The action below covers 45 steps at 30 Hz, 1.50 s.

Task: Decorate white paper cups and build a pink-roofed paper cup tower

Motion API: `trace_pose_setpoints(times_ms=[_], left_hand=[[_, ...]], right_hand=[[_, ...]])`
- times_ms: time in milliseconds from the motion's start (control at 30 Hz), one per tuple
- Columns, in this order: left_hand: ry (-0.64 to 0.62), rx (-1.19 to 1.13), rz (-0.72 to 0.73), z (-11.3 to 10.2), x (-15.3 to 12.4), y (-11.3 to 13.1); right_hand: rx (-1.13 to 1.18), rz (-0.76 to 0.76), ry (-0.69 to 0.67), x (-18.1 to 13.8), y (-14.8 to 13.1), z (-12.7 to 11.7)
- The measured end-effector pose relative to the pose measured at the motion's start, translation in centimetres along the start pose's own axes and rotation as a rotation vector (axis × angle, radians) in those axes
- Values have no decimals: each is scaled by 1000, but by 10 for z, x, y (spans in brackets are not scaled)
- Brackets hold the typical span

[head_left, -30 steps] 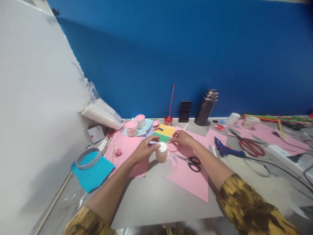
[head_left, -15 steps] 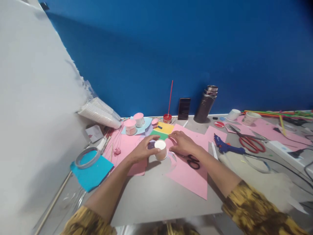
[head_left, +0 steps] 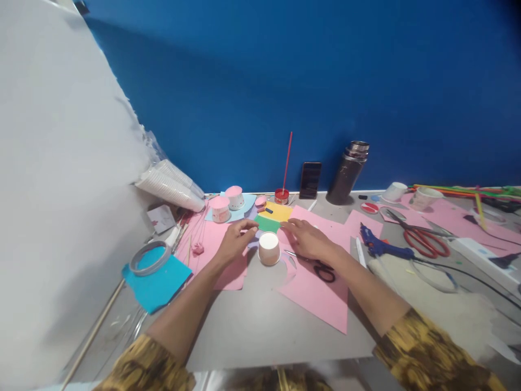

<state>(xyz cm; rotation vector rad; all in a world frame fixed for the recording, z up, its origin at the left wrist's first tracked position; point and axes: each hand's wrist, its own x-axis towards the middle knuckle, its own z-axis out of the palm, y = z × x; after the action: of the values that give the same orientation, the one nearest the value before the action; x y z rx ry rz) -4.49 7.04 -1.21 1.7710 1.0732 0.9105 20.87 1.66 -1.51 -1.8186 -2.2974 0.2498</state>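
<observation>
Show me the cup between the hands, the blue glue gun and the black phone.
Cup [head_left: 269,253]: head view, side wall.
Blue glue gun [head_left: 383,248]: head view, body.
Black phone [head_left: 310,181]: head view, screen.

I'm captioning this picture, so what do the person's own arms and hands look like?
The left sleeve and right sleeve are yellow with dark brown blotches and end well short of the wrists. The left hand and right hand are ungloved; no watch or bracelet shows.

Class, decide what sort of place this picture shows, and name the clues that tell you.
Probably a craft table or small workshop: a blue glue gun, black-handled scissors lying on cut pink paper, and a stack of paper cups all point that way.
</observation>
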Motion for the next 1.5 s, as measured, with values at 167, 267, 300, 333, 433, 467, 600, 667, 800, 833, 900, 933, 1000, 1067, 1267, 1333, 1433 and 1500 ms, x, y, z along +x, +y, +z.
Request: trace_pose_setpoints(times_ms=[167,267,300,333,433,467,600,667,800,833,900,933,1000,1067,1267,1333,1433,1500], left_hand=[[44,4,6,1,0,0],[41,13,5,2,-1,3],[46,14,-1,2,-1,4],[53,14,-10,1,-1,6],[39,25,-34,-7,-2,9],[-9,40,-29,-11,-2,10],[-340,113,28,-21,-3,9],[-394,113,26,-18,-5,8],[-397,114,-8,1,-7,8],[-383,127,-19,4,-8,10],[-341,133,-37,6,-8,15],[-318,109,-45,4,-7,19],[-294,28,-65,1,-4,32],[-327,-47,-72,2,3,51],[-592,94,145,78,62,102],[-655,131,170,121,89,108],[-762,165,166,181,121,110],[-852,207,142,210,133,111]], right_hand=[[-23,-42,-15,-4,-4,1],[-39,-2,43,-8,-2,-9],[-51,42,81,-11,3,-16],[-67,100,122,-16,10,-25],[-144,316,188,-41,45,-56],[-175,388,178,-54,60,-65],[-308,583,53,-109,110,-80],[-350,600,-3,-129,125,-76],[-370,571,-41,-142,139,-59],[-366,569,-37,-142,141,-56],[-352,571,-23,-141,143,-53],[-340,567,-15,-140,144,-52],[-310,545,-5,-140,146,-52],[-280,513,0,-141,148,-54],[-211,457,8,-142,154,-60],[-189,453,7,-141,159,-59],[-147,447,11,-137,167,-55],[-103,439,25,-135,172,-53]])
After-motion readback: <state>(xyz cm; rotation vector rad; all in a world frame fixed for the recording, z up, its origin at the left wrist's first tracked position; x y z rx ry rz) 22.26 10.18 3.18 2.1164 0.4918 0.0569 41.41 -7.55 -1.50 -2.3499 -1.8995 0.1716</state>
